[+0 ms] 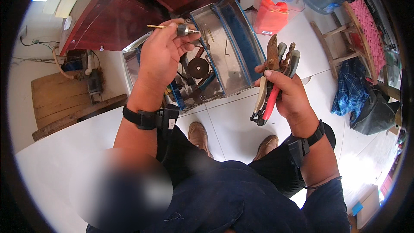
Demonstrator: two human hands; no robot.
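My left hand (160,54) is closed on a drill chuck (183,30), a short dark cylinder with a silver tip. A thin brass-coloured bit (156,26) sticks out between its fingers. My right hand (290,91) grips a bundle of tools: rusty-bladed pruning shears (272,54) with a red handle (271,99), and other tools with dark grips (295,60) and a twisted rusty bit (286,56) beside them. How these tools sit in the palm is hidden. Between my hands an open blue-edged toolbox (221,77) lies on the floor.
The toolbox holds a dark round disc (198,68), a hex key (227,47) and thin bits (210,34). A dark red cabinet (116,17) stands behind. At right are a wooden stool (330,34), plaid cloth (351,86) and a red bag (271,16). A wooden board (60,99) lies left.
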